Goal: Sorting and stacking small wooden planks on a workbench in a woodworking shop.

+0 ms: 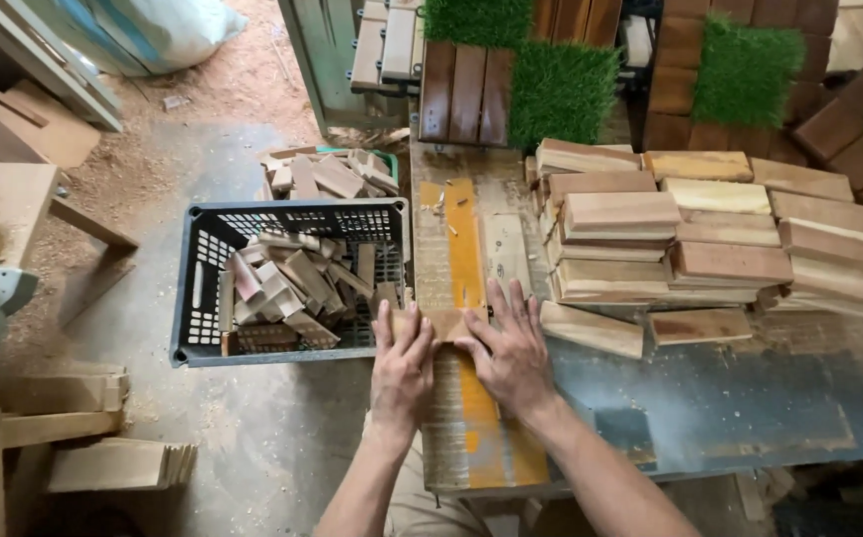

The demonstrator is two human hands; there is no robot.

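Note:
My left hand [400, 366] and my right hand [511, 348] both lie flat, fingers spread, on a small wooden block [445, 322] at the left end of the workbench [730, 398]. The block rests on a worn plank with an orange stripe [466, 249]. Neither hand grips it; the palms press on its two ends. Stacks of short wooden slats [710, 239] lie just right of my right hand.
A dark plastic crate [203, 288] of wood offcuts stands on the floor left of the bench, with a second heap of offcuts [327, 174] behind it. Wooden deck tiles with green artificial grass [561, 89] lie at the back. Planks and sawdust cover the floor at left.

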